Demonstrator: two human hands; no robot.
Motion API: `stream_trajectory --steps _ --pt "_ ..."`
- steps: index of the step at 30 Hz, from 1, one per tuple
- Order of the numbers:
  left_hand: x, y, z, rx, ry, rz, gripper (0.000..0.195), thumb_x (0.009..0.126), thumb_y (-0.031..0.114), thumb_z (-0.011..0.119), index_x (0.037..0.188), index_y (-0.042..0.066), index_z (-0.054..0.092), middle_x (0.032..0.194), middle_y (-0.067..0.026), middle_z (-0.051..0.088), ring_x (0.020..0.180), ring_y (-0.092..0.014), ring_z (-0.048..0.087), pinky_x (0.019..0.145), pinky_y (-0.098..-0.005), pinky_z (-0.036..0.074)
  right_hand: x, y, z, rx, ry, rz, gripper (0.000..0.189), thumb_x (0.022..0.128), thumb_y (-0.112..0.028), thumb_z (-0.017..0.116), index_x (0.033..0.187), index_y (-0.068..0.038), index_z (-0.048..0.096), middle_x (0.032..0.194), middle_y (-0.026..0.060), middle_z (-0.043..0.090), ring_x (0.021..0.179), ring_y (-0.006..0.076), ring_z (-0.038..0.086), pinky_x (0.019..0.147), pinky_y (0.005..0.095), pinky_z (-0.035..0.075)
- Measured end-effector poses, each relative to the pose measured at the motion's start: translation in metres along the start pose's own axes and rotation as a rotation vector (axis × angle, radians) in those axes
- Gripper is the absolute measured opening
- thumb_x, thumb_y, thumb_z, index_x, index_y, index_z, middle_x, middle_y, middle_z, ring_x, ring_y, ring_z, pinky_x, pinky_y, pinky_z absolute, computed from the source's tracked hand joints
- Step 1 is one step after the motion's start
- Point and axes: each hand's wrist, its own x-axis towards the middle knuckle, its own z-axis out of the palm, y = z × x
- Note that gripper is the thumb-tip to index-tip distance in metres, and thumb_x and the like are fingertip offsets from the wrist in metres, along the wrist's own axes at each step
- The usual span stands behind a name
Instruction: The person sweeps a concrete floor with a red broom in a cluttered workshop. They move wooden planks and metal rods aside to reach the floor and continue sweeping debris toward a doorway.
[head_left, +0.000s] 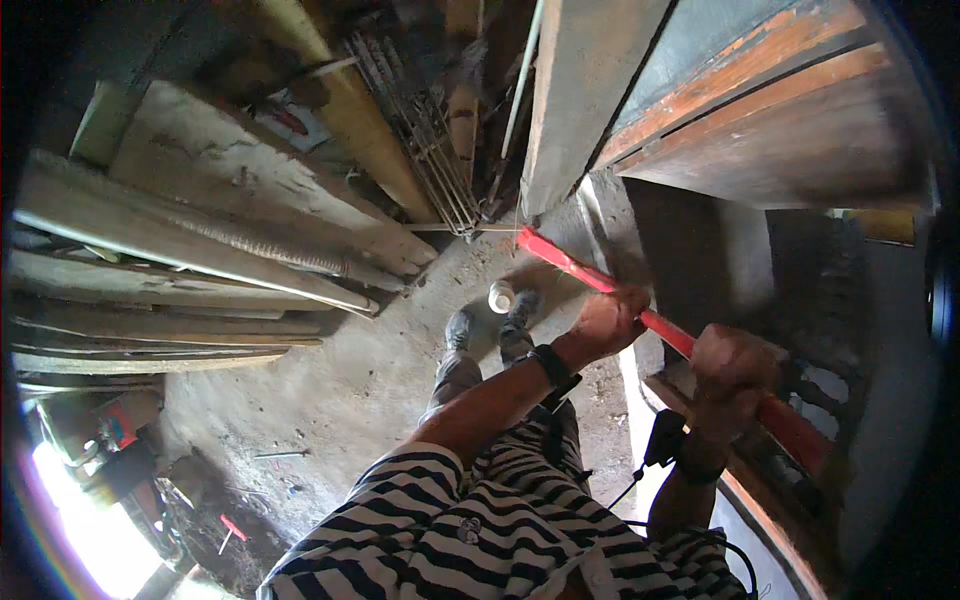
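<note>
Both of my hands grip one long red bar-like tool (570, 266), held slantwise in front of me. My left hand (611, 321) is closed around its middle, wrist banded in black. Farther down the bar, my right hand (733, 375) is closed on it, somewhat blurred. The far end of the tool lies near a thin wire or cord by the foot of a wooden post (574, 97). Its near end runs past my right hand to the lower right. What kind of tool it is, I cannot tell. A small white container (501, 298) stands on the floor by my feet.
Long boards and planks (225, 180) lean at the left. A bundle of thin metal rods (427, 142) stands ahead. An orange-edged wooden door or panel (757, 150) is at the upper right. A red-handled tool (234, 527) and a thin rod (281, 454) lie on the floor, lower left.
</note>
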Motion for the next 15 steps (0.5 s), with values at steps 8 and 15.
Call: stream_trajectory --steps 8,15 --pt "-0.060 0.026 -0.101 -0.032 0.122 -0.055 0.022 0.078 0.026 0.072 0.089 0.008 0.066 0.080 -0.0162 0.065 0.073 -0.037 0.066 0.061 -0.0460 0.052 0.017 -0.050 0.106 0.100 -0.348 -0.079 0.050 0.090 -0.050 0.068 0.065 -0.010 0.050 0.056 0.0011 0.053 0.045 0.0150 0.051 0.046 0.0294 0.042" --pt "-0.130 0.010 -0.153 0.072 0.127 -0.278 0.011 0.081 0.021 0.068 0.086 0.012 0.068 0.084 -0.0127 0.068 0.079 -0.035 0.067 0.067 -0.0445 0.053 0.023 -0.072 0.170 0.145 -0.599 -0.063 0.039 0.087 -0.037 0.073 0.064 -0.010 0.057 0.060 0.0039 0.060 0.052 0.0210 0.060 0.055 0.0339 0.053"
